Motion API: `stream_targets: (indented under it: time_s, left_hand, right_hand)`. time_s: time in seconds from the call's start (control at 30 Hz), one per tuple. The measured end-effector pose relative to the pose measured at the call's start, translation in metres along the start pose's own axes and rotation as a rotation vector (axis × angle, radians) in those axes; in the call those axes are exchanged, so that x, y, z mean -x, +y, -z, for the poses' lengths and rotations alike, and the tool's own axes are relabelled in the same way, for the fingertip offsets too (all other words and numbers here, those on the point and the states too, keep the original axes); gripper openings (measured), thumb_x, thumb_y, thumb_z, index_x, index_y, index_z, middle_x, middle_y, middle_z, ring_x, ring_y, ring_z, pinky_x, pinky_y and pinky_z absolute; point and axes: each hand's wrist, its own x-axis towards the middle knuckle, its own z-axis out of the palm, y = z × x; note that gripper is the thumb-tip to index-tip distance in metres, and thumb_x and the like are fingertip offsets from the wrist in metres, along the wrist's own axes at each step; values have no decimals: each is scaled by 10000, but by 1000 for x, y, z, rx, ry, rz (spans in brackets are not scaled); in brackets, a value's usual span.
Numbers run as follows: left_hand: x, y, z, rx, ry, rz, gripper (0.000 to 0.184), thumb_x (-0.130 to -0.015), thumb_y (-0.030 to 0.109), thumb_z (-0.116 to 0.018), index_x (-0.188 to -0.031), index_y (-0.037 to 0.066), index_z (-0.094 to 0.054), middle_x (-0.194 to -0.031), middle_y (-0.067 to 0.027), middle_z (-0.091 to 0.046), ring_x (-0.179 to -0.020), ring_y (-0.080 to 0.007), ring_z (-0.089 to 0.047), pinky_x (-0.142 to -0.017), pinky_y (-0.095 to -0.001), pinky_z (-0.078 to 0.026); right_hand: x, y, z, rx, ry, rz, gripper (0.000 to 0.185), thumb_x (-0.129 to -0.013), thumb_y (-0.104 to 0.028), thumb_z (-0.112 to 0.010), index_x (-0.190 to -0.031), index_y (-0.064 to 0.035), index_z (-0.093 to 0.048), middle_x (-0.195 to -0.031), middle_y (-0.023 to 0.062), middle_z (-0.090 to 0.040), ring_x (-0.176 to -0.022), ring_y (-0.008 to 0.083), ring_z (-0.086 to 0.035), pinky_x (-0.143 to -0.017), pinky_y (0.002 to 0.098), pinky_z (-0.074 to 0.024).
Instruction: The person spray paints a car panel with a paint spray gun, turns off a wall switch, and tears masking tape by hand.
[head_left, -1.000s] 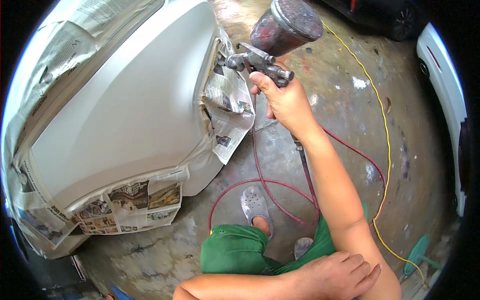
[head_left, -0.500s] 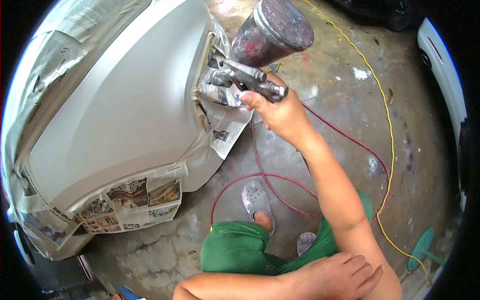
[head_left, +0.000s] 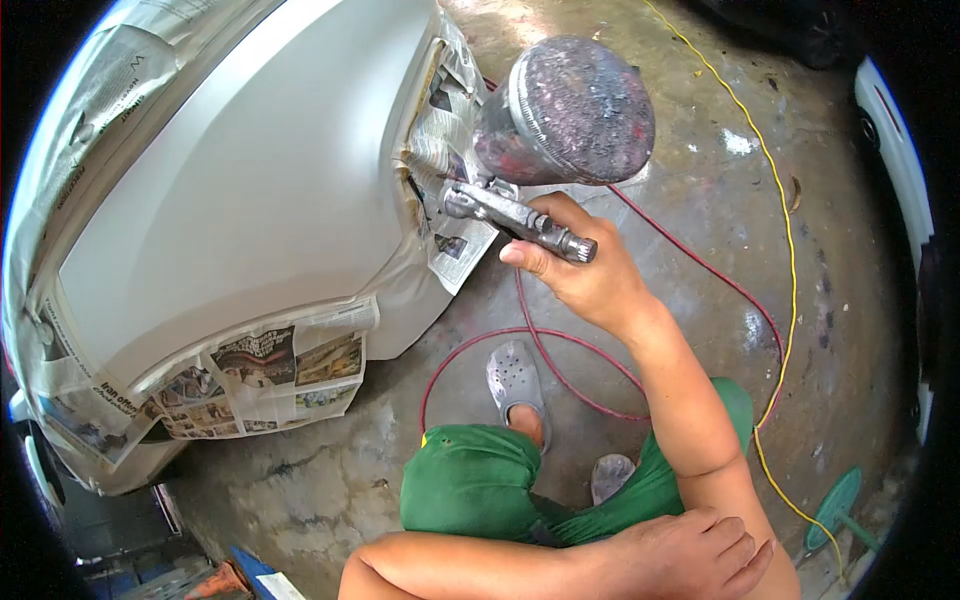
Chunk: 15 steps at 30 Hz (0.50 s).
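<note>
My right hand (head_left: 590,265) is wrapped round a paint-stained spray gun (head_left: 520,220). Its large round cup (head_left: 580,110), crusted with dried paint, sits on the far side of the gun. The gun's nozzle end points left, close to newspaper at the edge of a smooth silver-grey car panel (head_left: 250,190). Taped newspaper (head_left: 290,370) borders the panel along its lower edge. My left hand (head_left: 690,560) rests across my right arm near the elbow, fingers loosely bent and holding nothing visible.
A red hose (head_left: 700,262) loops over the stained concrete floor (head_left: 330,480) around my feet. Farther right runs a yellow cord (head_left: 785,240). A green round-headed object (head_left: 832,508) lies at lower right, with a white car body (head_left: 895,200) beyond. An orange cone-like object (head_left: 215,580) is at lower left.
My right hand and the spray gun have shifted down and slightly right in view, and the cup's base shows more fully. My left hand stays on my right arm.
</note>
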Motion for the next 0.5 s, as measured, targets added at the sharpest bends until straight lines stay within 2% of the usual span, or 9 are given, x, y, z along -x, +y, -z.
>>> stream_targets:
  time_s: [0.2, 0.4, 0.5]
  left_hand:
    - [3, 2, -2, -6, -6, -5, 295, -866, 162, -579, -1125, 49, -665, -859, -21, -649, -764, -162, -616, -601, -272, -466]
    - [4, 3, -1, -7, 32, -7, 290, -856, 151, -585, -1114, 47, -666, -842, -24, -647, -744, -164, -612, -583, -270, -459]
    - [8, 7, -17, -22, 89, -2, 286, -853, 148, -584, -1106, 45, -667, -835, -25, -644, -738, -166, -612, -577, -271, -457]
  right_hand:
    - [2, -6, -7, 217, 19, 57, 450, -862, -358, -797, -1158, -51, -652, -1037, 165, -725, -925, 374, -711, -773, 405, -556]
    - [10, -7, -11, 240, -109, -102, 496, -867, -419, -776, -1162, -44, -638, -1042, 168, -733, -936, 399, -704, -776, 447, -562]
    - [15, -3, -13, 274, -137, -90, 504, -871, -436, -766, -1162, -45, -638, -1048, 174, -731, -949, 404, -700, -787, 454, -560]
